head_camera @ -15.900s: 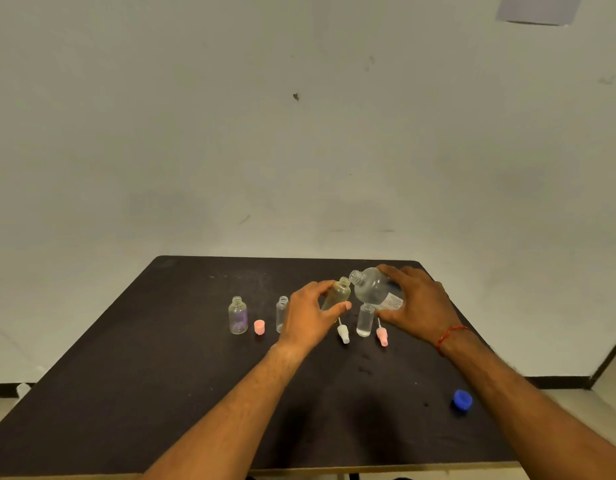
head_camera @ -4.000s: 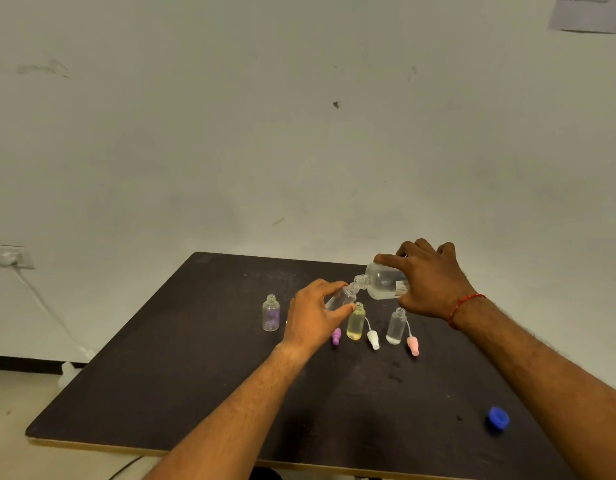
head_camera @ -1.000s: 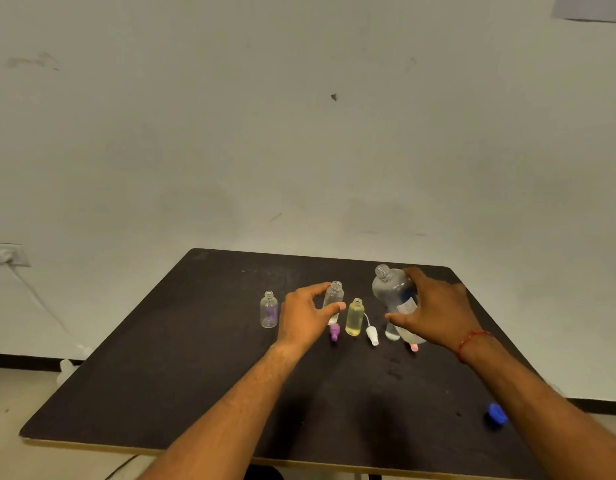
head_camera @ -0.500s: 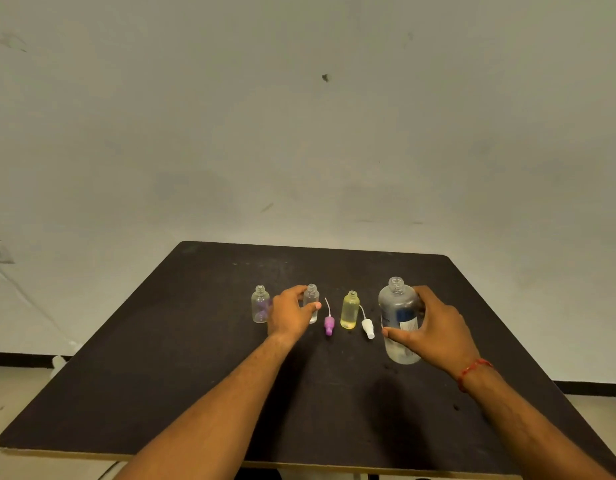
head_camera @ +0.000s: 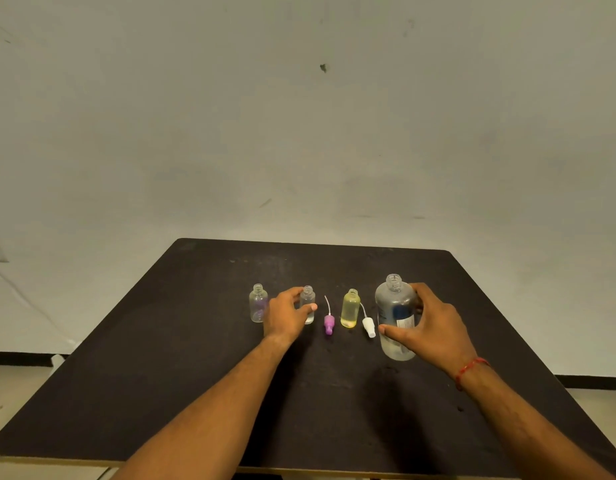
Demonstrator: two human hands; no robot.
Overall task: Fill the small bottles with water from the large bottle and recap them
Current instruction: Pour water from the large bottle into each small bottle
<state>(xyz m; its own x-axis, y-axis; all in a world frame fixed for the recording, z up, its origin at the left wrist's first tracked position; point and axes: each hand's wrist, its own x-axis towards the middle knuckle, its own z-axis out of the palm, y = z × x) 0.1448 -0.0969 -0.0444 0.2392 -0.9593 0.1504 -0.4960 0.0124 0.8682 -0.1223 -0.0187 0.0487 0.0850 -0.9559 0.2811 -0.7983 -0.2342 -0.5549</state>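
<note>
Left hand: my left hand point(head_camera: 286, 317) is curled round the clear bottle point(head_camera: 307, 304), thumb across its front. The bottle stands on the counter point(head_camera: 161, 341).
Right hand: my right hand point(head_camera: 434, 327) wraps the large bottle point(head_camera: 396, 317), which stands upright and uncapped at the right end of the row.
Row, left to right: tinted bottle point(head_camera: 258, 303), clear bottle, purple cap point(head_camera: 329, 323), yellow bottle point(head_camera: 350, 308), white cap point(head_camera: 369, 326), large bottle. Every neck I can see is open.
Caps: both lie on their sides, their thin tubes pointing away from me.
Fill levels: too faint to tell.
Risk, tipping: the small bottles are light and stand close together, so a careless knuckle could topple one and spill it.
Risk, pouring: the large bottle's mouth is far wider than these necks, so a fast tilt would slop water over the counter.
Risk, caps: they could roll, or I could put one on the wrong bottle.
</note>
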